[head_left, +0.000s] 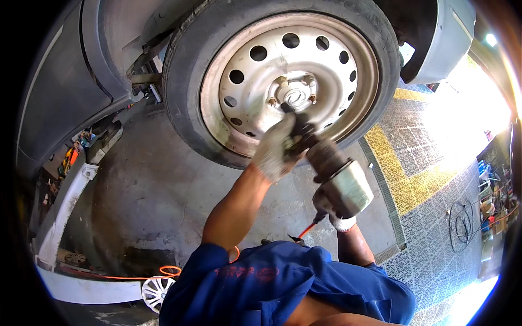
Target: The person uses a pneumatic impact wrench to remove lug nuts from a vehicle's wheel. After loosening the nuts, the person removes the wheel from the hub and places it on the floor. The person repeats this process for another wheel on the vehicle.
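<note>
A silver-grey impact wrench (343, 185) points up at the hub of a steel wheel (255, 76) on a raised car. My left hand (274, 149), in a pale work glove, is wrapped round the wrench's dark nose, just behind the socket (288, 110). Behind and below the tool body, my gloved right hand (343, 224) grips the handle, its fingers mostly hidden. The socket's tip overlaps the hub's lower edge; whether it touches a nut cannot be told. Lug nuts (282, 81) show around the centre cap (294, 96). A black tyre (187, 92) surrounds the rim.
An orange air hose (307, 230) runs from the wrench, with more hose (125, 277) at lower left. A white lift arm (65, 220) and a wheel cover (156, 293) are on the left. Grey and yellow floor grating (394, 168) and a coiled black cable (462, 225) lie right.
</note>
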`<state>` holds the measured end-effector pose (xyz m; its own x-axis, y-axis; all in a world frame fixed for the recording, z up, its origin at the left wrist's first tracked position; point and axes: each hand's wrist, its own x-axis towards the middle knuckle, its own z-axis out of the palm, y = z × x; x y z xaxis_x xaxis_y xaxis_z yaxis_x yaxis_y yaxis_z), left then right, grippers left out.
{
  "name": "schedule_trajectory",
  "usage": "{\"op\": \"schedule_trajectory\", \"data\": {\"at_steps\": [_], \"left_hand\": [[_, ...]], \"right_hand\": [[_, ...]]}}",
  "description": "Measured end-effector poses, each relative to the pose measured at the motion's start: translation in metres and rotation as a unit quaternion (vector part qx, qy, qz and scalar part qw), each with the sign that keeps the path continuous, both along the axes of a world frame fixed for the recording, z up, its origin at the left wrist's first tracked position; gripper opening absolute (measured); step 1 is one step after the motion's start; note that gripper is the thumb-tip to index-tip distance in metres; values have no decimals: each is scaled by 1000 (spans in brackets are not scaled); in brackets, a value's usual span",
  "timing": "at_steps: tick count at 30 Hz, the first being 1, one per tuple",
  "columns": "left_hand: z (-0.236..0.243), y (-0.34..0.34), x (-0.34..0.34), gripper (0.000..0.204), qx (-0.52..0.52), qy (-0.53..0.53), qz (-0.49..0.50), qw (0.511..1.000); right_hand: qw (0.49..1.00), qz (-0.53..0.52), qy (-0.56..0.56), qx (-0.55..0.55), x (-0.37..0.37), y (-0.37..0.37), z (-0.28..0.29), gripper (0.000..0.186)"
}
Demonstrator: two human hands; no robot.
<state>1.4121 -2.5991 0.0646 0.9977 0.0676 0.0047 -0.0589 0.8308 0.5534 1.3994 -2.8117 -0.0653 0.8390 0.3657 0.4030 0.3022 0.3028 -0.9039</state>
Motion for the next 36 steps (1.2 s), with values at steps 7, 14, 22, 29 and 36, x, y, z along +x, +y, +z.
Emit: {"op": "schedule_trajectory", "data": {"at_steps": [7,14,22,29,36], "left_hand": [[2,-12,70,20,-45,-91,-109,989],[13,-11,80,7,-102,-112,-72,986],[15,-16,80,10,-79,-71,-24,994],[21,-15,78,12,-42,-92,13,995],[28,-14,74,12,-40,-103,45,993]], "right_hand": [[999,-48,26,3,11,16,59,45],[945,-184,-170,-211,22,30,96,27],[986,-145,8,-79,15,40,85,24],[989,-128,71,-15,13,47,79,18],[990,-118,42,-65,14,48,82,19]]}}
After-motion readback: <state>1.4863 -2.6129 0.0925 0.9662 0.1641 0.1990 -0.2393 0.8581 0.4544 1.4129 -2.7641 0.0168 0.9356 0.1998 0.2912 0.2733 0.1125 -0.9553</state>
